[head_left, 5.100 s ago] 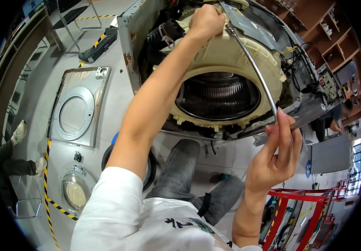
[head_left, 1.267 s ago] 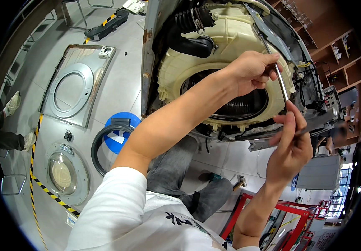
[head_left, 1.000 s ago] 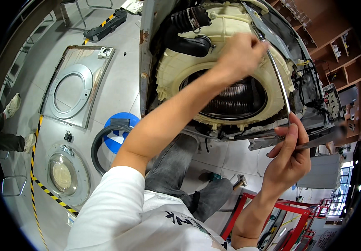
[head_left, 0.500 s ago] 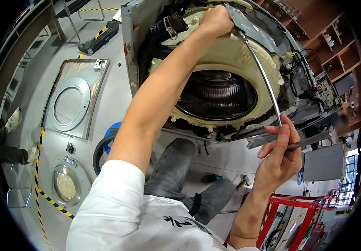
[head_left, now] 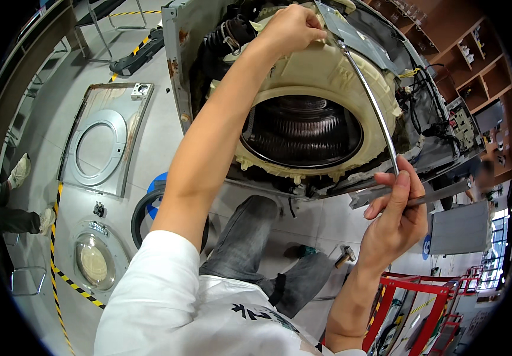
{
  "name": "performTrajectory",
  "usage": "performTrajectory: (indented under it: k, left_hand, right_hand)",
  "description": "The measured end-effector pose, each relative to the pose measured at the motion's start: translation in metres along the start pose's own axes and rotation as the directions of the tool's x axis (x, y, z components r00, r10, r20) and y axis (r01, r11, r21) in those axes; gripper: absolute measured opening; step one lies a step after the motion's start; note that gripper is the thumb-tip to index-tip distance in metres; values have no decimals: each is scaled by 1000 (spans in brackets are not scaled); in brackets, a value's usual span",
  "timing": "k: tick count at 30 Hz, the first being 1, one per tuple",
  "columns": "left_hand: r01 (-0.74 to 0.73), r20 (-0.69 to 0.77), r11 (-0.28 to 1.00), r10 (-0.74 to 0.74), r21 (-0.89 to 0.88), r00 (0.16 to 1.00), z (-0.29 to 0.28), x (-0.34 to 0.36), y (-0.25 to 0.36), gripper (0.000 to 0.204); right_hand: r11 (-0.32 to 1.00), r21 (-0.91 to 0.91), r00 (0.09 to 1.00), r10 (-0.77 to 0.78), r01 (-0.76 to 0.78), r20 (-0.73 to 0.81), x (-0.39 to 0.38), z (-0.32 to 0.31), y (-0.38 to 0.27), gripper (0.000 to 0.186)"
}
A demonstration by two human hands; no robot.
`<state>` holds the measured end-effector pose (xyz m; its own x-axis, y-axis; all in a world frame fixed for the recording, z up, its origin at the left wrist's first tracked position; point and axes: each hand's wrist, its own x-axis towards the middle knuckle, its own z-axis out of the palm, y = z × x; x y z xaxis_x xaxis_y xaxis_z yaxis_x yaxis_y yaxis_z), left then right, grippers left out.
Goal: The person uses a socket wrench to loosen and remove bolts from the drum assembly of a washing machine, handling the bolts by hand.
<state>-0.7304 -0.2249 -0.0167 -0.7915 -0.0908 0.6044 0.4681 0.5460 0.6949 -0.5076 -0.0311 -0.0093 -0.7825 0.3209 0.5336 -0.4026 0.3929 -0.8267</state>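
Observation:
My left hand [head_left: 294, 29] is at the top of the cream plastic outer tub [head_left: 374, 89] of an opened washing machine, beside a grey metal plate [head_left: 359, 41]. Its fingers are curled near the upper end of a long chrome rod tool [head_left: 367, 89]; what they pinch, if anything, is hidden. My right hand [head_left: 395, 202] grips the lower end of that rod, which slants down from the plate's edge across the tub's right side. The dark steel drum [head_left: 303, 130] shows through the round opening. A black corrugated hose [head_left: 220, 41] lies left of my left hand.
At left, a detached front panel [head_left: 75, 172], glass door [head_left: 94, 261] and black rubber ring [head_left: 140, 219] lie on the floor. A hammer [head_left: 346, 255] is beside my knee. A red metal frame [head_left: 416, 286] stands lower right; another person's feet [head_left: 18, 172] show far left.
Over the last second or so my left hand has moved up from the rod's middle to its top, then slightly left. My right hand stays at the lower end. The view has shifted slightly.

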Motion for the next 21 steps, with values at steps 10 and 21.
performTrajectory:
  k: [10,21]
  left_hand:
    - [461,438,29,-262,-887,860,-12,-152,22,11]
    - [544,754,-577,-207,-609,624,34,-222,13,15]
  right_hand:
    - [973,208,994,105,-98,-21,-14,-27,13,23]
    - [938,268,974,225,-219,7,-67,-78,56,23]
